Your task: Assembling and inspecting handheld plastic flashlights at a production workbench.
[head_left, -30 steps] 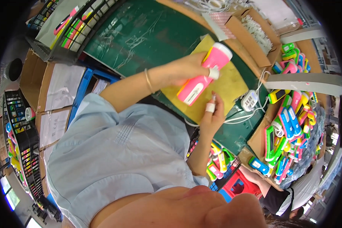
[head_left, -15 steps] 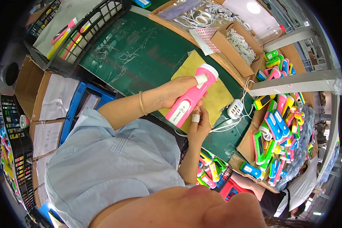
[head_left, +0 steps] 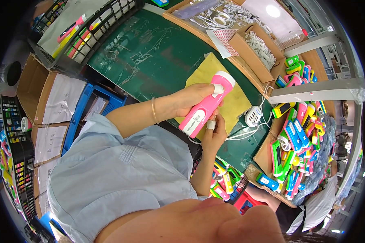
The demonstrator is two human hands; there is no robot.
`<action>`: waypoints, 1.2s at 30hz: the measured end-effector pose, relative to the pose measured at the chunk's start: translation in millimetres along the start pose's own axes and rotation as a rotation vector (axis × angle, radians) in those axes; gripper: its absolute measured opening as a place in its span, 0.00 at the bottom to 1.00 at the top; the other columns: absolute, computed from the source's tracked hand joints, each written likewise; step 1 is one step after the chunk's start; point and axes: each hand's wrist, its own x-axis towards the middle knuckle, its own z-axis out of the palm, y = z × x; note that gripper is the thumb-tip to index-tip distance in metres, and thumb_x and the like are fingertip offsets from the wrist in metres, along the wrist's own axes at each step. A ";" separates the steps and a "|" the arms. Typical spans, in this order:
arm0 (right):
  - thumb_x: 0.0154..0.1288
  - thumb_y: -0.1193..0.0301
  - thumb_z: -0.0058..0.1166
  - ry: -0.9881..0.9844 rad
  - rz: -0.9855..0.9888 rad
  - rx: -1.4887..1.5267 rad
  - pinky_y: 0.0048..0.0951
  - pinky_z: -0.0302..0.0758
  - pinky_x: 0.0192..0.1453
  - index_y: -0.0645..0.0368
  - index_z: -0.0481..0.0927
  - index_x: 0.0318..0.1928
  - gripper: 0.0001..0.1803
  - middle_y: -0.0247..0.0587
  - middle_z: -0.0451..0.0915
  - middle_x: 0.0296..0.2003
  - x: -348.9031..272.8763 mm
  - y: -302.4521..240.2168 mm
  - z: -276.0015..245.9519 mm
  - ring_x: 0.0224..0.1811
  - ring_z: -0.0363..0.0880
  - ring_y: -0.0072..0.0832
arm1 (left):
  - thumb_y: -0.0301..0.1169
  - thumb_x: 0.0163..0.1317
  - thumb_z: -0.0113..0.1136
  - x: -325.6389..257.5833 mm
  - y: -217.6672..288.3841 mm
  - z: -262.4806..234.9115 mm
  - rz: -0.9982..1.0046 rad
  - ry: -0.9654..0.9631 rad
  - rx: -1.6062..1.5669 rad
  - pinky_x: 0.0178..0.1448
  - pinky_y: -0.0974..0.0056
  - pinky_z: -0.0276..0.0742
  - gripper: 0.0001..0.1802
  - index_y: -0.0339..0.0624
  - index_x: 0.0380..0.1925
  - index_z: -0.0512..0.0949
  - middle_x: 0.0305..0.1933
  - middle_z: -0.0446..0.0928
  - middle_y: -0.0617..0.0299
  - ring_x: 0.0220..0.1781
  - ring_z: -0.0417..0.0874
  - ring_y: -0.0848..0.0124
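Torch [head_left: 207, 106] tail hidden between left hand [head_left: 194, 99], right hand [head_left: 214, 135].

Bright, even daylight, sharp centre, strong fisheye bending, black corners.

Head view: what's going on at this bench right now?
A person holds a pink flashlight over a yellow mat on the green bench. The left hand grips its body, a taped thumb near the white head. The right hand, with a taped finger, touches its lower side. A white charger with cables lies beside the mat, and a box of coloured flashlights sits to the right.
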 end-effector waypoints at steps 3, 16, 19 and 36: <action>0.60 0.80 0.47 -0.013 -0.017 -0.008 0.23 0.72 0.36 0.63 0.73 0.45 0.12 0.43 0.77 0.28 0.6 0.7 0.8 0.31 0.77 0.25 | 0.36 0.62 0.46 -0.8 0.9 -0.4 -0.001 0.016 0.008 0.30 0.61 0.79 0.15 0.34 0.41 0.65 0.33 0.72 0.55 0.25 0.77 0.68; 0.63 0.76 0.46 -0.012 -0.027 -0.012 0.21 0.72 0.36 0.67 0.73 0.45 0.11 0.43 0.78 0.31 -2.2 -0.8 1.0 0.30 0.75 0.22 | 0.36 0.63 0.48 -9.4 -2.8 -1.6 0.059 0.099 0.024 0.29 0.65 0.76 0.14 0.35 0.37 0.68 0.29 0.73 0.57 0.25 0.77 0.69; 0.65 0.73 0.44 -0.056 -0.036 -0.047 0.25 0.72 0.41 0.68 0.72 0.45 0.13 0.46 0.78 0.35 -0.8 0.8 3.4 0.35 0.75 0.26 | 0.37 0.61 0.50 -10.1 -4.3 -7.1 0.082 0.111 0.006 0.29 0.64 0.79 0.16 0.35 0.41 0.67 0.33 0.73 0.58 0.27 0.78 0.70; 0.68 0.67 0.38 -0.138 -0.043 -0.095 0.28 0.71 0.47 0.69 0.73 0.47 0.17 0.47 0.76 0.46 -2.7 -3.7 -3.8 0.45 0.75 0.35 | 0.20 0.43 0.62 -331.0 132.3 -69.3 1.510 1.955 1.305 0.45 0.63 0.72 0.27 0.37 0.47 0.65 0.42 0.73 0.48 0.45 0.76 0.60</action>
